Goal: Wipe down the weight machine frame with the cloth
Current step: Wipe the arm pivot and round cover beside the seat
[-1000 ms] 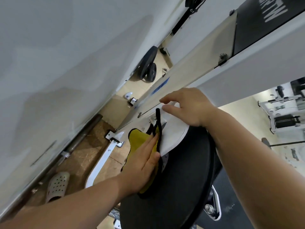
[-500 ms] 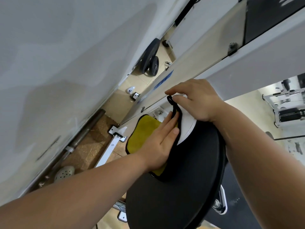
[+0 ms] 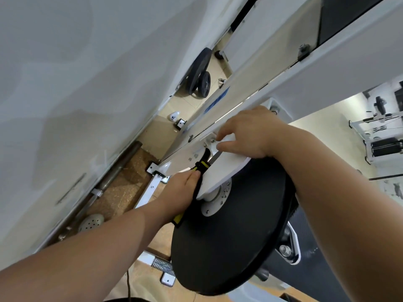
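Head view shows the left hand [image 3: 181, 190] clamped on the yellow-and-black cloth [image 3: 201, 168], bunched against the white frame plate [image 3: 224, 168] where the right hand [image 3: 246, 134] grips; short firm strokes into that bolted seam should work best.

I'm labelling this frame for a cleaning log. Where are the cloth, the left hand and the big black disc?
cloth [image 3: 203, 165]: head view, on its bunched yellow-and-black tip.
left hand [image 3: 182, 192]: head view, back of the hand.
black disc [image 3: 229, 243]: head view, its flat face.
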